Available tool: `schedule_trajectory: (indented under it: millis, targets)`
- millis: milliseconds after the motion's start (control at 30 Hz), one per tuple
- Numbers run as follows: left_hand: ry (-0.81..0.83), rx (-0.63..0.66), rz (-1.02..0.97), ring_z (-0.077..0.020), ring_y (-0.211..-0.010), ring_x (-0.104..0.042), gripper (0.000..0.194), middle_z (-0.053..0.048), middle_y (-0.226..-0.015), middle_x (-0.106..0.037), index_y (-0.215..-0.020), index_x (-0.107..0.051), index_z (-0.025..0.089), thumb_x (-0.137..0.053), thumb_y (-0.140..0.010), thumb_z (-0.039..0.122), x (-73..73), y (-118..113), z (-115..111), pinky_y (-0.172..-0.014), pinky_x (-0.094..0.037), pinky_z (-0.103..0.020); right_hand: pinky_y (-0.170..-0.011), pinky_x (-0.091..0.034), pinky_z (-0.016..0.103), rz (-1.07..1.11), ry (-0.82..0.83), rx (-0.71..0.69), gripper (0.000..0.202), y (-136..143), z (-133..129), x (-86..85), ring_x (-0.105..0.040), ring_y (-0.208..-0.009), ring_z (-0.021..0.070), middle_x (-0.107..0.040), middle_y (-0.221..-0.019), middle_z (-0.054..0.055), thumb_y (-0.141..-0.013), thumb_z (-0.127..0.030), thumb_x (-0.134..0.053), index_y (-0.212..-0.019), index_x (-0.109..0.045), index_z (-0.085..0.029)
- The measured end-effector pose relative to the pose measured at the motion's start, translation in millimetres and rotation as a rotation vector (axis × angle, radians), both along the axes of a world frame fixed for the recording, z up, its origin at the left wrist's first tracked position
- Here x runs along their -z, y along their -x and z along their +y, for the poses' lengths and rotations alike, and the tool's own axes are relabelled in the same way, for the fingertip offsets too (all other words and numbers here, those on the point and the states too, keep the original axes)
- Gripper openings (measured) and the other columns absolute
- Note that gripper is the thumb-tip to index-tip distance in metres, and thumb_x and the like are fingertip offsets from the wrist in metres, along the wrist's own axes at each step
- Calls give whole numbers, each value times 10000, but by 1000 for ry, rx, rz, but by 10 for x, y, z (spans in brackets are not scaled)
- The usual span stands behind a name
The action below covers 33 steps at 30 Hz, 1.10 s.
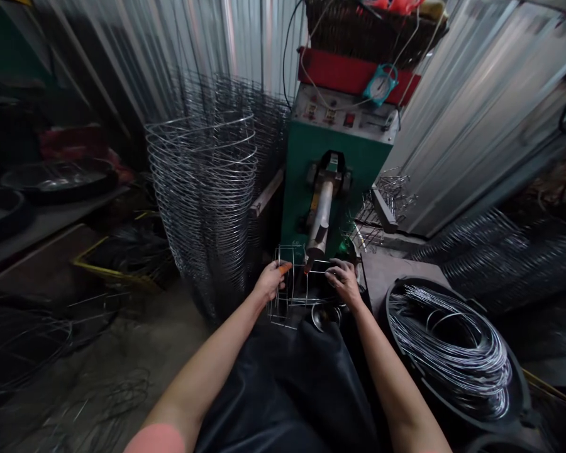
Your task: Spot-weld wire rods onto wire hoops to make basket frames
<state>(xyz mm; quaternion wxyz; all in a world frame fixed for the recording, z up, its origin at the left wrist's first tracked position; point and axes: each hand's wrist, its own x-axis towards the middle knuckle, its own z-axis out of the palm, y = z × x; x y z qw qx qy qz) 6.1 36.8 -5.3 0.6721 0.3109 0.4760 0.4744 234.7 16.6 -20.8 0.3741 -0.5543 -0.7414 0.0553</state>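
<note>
A rectangular wire frame [292, 296] stands in front of me, below the metal arm [321, 217] of a green machine [298, 157]. My left hand [271, 281] is closed on the left side of this frame, with an orange piece [284, 268] at its fingertips. On the right, my right hand [344, 280] pinches the ends of thin wires that run left to the tip of the machine arm. That tip touches or nearly touches the frame's upper wires. A small round metal bowl [326, 316] sits low behind the frame, near my lap.
Tall stacks of wire rings [202, 189] rise at the left. A black tub [390, 314] with coiled wires [453, 346] stands at the right, beside a flat board [399, 267]. Small wire pieces [391, 195] hang right of the machine. A yellow-edged crate [92, 267] lies far left.
</note>
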Motion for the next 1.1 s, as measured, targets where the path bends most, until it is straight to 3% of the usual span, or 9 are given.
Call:
schedule_trajectory:
  millis: [167,333,467,533,633,733,900,1000,1100]
  targets:
    - [-46,-14,38,-16,-378,-229,378,105,-499,-331,-740,-496,179,-734,-533,388,-28,34,-181,-333,-150,-147,-902,-387,457,20,29,-37,235,117,-132,-95,-436,-1024,264,-593,-1113,64,-832,-406,-532,-769,-680,-235]
    - [-17,-13,23,-8,-374,-218,369,110,-478,-293,-742,-531,173,-753,-528,378,15,381,-762,-328,-166,-122,-943,-394,438,102,124,-192,219,-80,-640,-222,-472,-1088,243,-550,-1191,55,-838,-384,-529,-966,-662,-265]
    - [44,0,-156,8,-385,-237,309,35,-619,-498,-733,-553,152,-757,-547,293,-105,747,-1122,-301,-152,-102,-978,-370,474,206,123,38,410,-552,-1033,84,-464,-1148,242,-501,-1244,89,-855,-311,-458,-1260,-467,-256]
    - [105,32,-243,12,-381,-245,200,-16,-713,-565,-763,-581,142,-694,-637,250,-221,831,-1215,-287,-159,-98,-980,-361,500,60,143,8,544,-613,-1194,334,-428,-1184,271,-464,-1283,119,-791,-269,-516,-1321,-400,-228]
    - [263,129,-360,7,-360,-247,145,-69,-738,-595,-860,-621,126,-538,-780,214,-308,810,-1317,-271,-181,-102,-977,-358,515,-196,180,-148,677,-365,-1472,643,-363,-1233,319,-398,-1347,156,-680,-219,-619,-1324,-413,-207]
    - [410,231,-465,3,-340,-273,251,-109,-732,-607,-872,-627,93,-417,-859,230,-187,720,-1418,-272,-226,-115,-958,-379,500,-328,194,-250,532,-6,-1809,778,-338,-1259,311,-415,-1354,120,-709,-234,-641,-1227,-523,-265]
    - [487,352,-560,-83,-407,-509,424,-171,-846,-643,-970,-579,74,-369,-874,429,160,664,-1506,-407,-454,-239,-981,-336,482,-286,210,-403,240,216,-2343,694,-509,-1112,225,-636,-1074,67,-880,-289,-468,-1081,-597,-268]
    - [466,351,-592,-247,-742,-654,630,-240,-946,-632,-1127,-480,34,-278,-851,563,222,635,-1485,-612,-521,-385,-911,-402,409,-155,209,-500,278,291,-2510,542,-582,-927,196,-659,-927,72,-908,-325,-382,-1077,-580,-227]
    - [423,290,-589,-282,-878,-639,713,-254,-984,-623,-1245,-355,30,-278,-829,603,211,569,-1478,-709,-499,-426,-694,-469,292,86,185,-401,313,419,-2467,402,-594,-725,172,-639,-777,61,-920,-349,-316,-953,-586,-194]
